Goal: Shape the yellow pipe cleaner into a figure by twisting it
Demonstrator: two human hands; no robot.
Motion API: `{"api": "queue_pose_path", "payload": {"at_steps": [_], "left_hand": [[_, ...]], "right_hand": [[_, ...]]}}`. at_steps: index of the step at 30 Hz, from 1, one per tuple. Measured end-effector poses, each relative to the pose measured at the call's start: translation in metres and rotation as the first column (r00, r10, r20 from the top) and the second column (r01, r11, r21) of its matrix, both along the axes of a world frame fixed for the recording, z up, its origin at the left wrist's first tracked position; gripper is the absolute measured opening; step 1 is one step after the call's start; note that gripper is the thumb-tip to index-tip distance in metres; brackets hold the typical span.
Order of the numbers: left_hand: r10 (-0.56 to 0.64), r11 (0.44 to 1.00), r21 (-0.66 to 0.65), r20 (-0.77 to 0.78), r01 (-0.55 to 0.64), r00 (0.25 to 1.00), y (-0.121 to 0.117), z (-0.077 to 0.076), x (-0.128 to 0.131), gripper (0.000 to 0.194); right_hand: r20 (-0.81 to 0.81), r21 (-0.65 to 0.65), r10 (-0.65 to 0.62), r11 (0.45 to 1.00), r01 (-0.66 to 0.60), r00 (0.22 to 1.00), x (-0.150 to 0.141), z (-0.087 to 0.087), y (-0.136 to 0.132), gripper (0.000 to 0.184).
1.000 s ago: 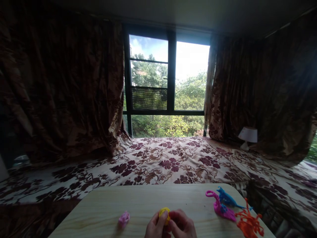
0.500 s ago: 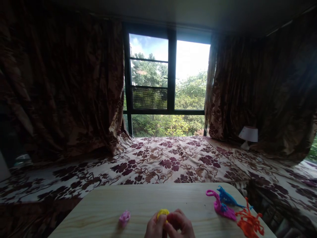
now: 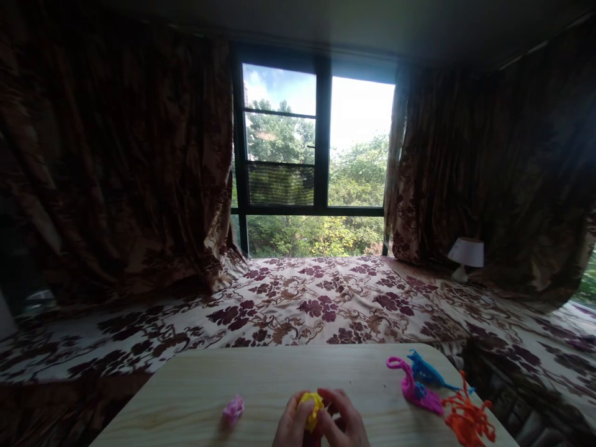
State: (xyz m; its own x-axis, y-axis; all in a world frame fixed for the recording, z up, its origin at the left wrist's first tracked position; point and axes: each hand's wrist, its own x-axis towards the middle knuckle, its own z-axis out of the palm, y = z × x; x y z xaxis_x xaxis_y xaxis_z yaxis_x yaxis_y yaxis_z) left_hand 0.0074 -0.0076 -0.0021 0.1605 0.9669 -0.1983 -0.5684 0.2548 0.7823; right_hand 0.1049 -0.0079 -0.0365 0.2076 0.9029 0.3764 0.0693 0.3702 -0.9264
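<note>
A lumpy yellow piece (image 3: 313, 408), which looks like modelling clay, is held between both hands near the front of the wooden table. My left hand (image 3: 289, 422) is closed around its left side, thumb across the front. My right hand (image 3: 343, 421) grips it from the right, with bent fingers and thumb against it. The undersides of both hands are cut off by the bottom of the view. Off to the left, a small pink crumpled lump (image 3: 233, 407) lies on the table.
At the right of the table (image 3: 270, 366) lie a magenta curled piece (image 3: 421, 397), a blue branching piece (image 3: 428, 370) and an orange stringy piece (image 3: 469, 417). Behind are a floral-covered ledge (image 3: 321, 292), a white lamp (image 3: 467, 252) and a window between curtains.
The yellow piece has turned and shifted slightly right, with more of it showing. My right fingers have lifted and spread around its side. The other pieces stay put.
</note>
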Motion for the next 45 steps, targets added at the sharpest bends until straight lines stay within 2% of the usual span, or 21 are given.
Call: {"api": "queue_pose_path", "payload": {"at_steps": [5, 8, 12, 16, 20, 24, 30, 34, 42, 45], "left_hand": [[-0.09, 0.995, 0.012, -0.219, 0.095, 0.972, -0.005, 0.017, -0.003, 0.042], [-0.109, 0.991, 0.051, -0.223, 0.123, 0.969, -0.007, 0.022, -0.004, 0.045], [-0.114, 0.986, 0.096, -0.185, 0.134, 0.976, -0.008, 0.017, -0.004, 0.041], [-0.122, 0.976, 0.148, -0.247, 0.162, 0.961, -0.007, 0.009, -0.005, 0.036], [-0.031, 0.992, 0.112, -0.28, 0.064, 0.96, -0.003, 0.004, -0.007, 0.03], [0.055, 0.988, 0.15, -0.223, -0.021, 0.973, -0.003, 0.005, -0.008, 0.026], [0.007, 0.996, 0.093, -0.209, 0.012, 0.978, -0.006, 0.013, -0.005, 0.031], [-0.021, 0.999, 0.022, -0.182, 0.026, 0.983, -0.006, 0.012, 0.0, 0.032], [0.011, 1.0, -0.024, -0.26, -0.018, 0.966, -0.005, 0.007, -0.007, 0.026], [0.034, 0.999, -0.004, -0.268, -0.037, 0.963, -0.002, 0.006, -0.012, 0.022]], "right_hand": [[-0.115, -0.089, 0.065, 0.993, -0.075, 0.991, 0.002, 0.0, 0.002, 0.04], [-0.207, -0.101, 0.068, 0.991, -0.091, 0.976, 0.002, 0.004, 0.001, 0.047], [-0.254, -0.11, 0.098, 0.985, -0.129, 0.962, 0.005, 0.013, -0.003, 0.047], [-0.237, -0.12, 0.155, 0.975, -0.188, 0.959, 0.011, 0.02, -0.005, 0.042], [-0.209, -0.102, 0.186, 0.972, -0.211, 0.96, 0.005, 0.014, -0.004, 0.038], [-0.231, -0.052, 0.138, 0.987, -0.154, 0.963, -0.01, 0.004, -0.004, 0.036], [-0.156, -0.082, 0.089, 0.991, -0.102, 0.984, -0.006, 0.014, -0.006, 0.039], [-0.148, -0.096, 0.084, 0.991, -0.098, 0.985, -0.002, 0.018, -0.006, 0.042], [-0.103, -0.09, 0.116, 0.988, -0.126, 0.988, -0.01, -0.003, -0.002, 0.036], [-0.119, -0.075, 0.148, 0.985, -0.158, 0.982, -0.015, -0.008, -0.003, 0.033]]}}
